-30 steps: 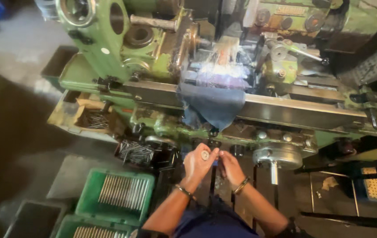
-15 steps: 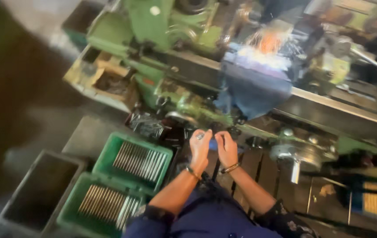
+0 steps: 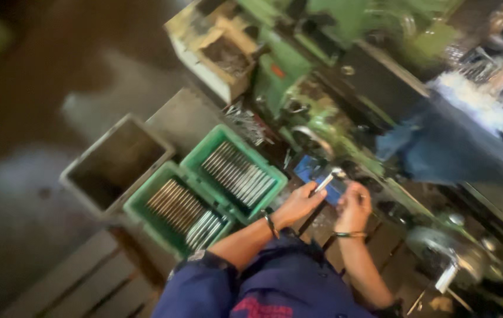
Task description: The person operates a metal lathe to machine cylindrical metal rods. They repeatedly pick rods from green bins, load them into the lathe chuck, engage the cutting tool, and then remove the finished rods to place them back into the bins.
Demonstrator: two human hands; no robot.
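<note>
While both hands meet at centre frame, the left hand (image 3: 299, 203) pinches a small metal rod (image 3: 324, 182); the right hand (image 3: 354, 206) clenches a blue cloth (image 3: 316, 172) around it, seemingly wiping.

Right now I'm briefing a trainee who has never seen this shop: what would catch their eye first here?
Two green crates of shiny metal rods sit side by side on the floor at left, next to a grey bin. Just right of them, the left hand and right hand hold a small metal piece over a blue cloth, below the green lathe.
</note>
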